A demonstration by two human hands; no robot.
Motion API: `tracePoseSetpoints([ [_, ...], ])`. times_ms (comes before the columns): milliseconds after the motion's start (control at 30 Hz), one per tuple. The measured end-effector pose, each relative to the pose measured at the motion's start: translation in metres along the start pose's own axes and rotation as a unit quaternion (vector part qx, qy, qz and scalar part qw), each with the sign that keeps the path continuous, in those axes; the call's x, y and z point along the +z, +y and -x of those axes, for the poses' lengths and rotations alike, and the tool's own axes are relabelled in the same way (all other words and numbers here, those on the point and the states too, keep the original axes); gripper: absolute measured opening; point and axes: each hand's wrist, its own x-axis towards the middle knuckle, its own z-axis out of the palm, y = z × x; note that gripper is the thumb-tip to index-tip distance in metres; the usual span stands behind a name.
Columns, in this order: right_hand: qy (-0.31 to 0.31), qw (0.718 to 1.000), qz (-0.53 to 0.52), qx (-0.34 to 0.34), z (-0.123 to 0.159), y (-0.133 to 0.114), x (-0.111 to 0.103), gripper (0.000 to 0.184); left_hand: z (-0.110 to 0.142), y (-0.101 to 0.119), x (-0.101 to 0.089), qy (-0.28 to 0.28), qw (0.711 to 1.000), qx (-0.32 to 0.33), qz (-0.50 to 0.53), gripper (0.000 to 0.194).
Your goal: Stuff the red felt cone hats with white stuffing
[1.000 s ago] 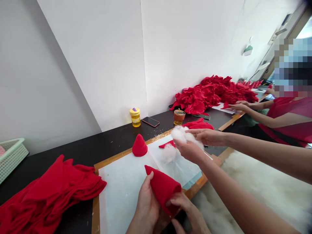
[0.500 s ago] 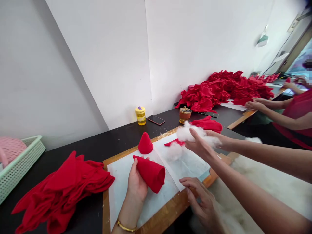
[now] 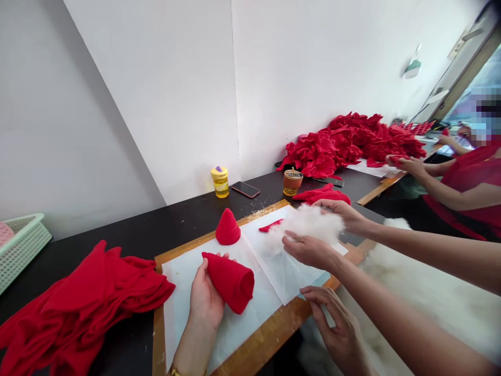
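My left hand [image 3: 207, 300] is wrapped round a red felt cone [image 3: 230, 282], lying on its side over the palm with its wide end facing right. My right hand [image 3: 340, 326] hovers near the front edge of the board, fingers loosely curved and apart, with nothing in them. Behind the held cone, a second red cone [image 3: 227, 227] stands upright on the white sheet [image 3: 183, 308]. A co-worker's hands [image 3: 313, 250] reach in from the right, spreading a tuft of white stuffing [image 3: 319, 224] over the sheet. Beneath that tuft is a narrow red felt piece [image 3: 270, 225].
Red felt pieces [image 3: 90, 297] are piled at left, beside a green basket [image 3: 25, 250]. Along the back are a yellow-lidded cup [image 3: 221, 183], a phone [image 3: 246, 189], a brown-banded cup [image 3: 293, 181] and a large red heap [image 3: 348, 141]. White stuffing [image 3: 422, 297] fills the lower right.
The co-worker's hands have moved apart, spreading the stuffing wider and lower. My view has shifted slightly right. My left hand keeps its hold on the cone; my right hand stays near the board's edge.
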Motion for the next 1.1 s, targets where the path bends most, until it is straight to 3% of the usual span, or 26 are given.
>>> tracePoseSetpoints([
  [333,0.048,0.998,0.035,0.015,0.0,0.0,0.002,0.014,0.0,-0.004,0.0,0.008,1.0,0.005,-0.017,0.035],
  [500,0.003,1.0,0.014,0.016,-0.001,-0.001,-0.008,0.011,0.001,-0.006,-0.001,0.001,1.0,0.009,-0.009,0.034],
  [667,-0.021,1.0,-0.011,0.007,-0.046,0.02,-0.005,0.028,0.0,-0.007,-0.001,-0.015,1.0,0.002,-0.005,0.037],
  [833,-0.018,1.0,-0.023,0.004,-0.104,0.052,-0.003,0.025,0.0,-0.007,-0.003,-0.024,1.0,0.002,-0.006,0.039],
  [967,-0.043,0.998,-0.023,-0.029,-0.111,0.059,-0.008,0.023,0.001,-0.006,-0.002,-0.025,1.0,-0.007,-0.003,0.041],
  [1100,-0.099,0.992,-0.026,-0.074,-0.098,0.044,-0.001,0.017,0.002,-0.005,-0.001,-0.021,1.0,-0.004,0.012,0.042],
])
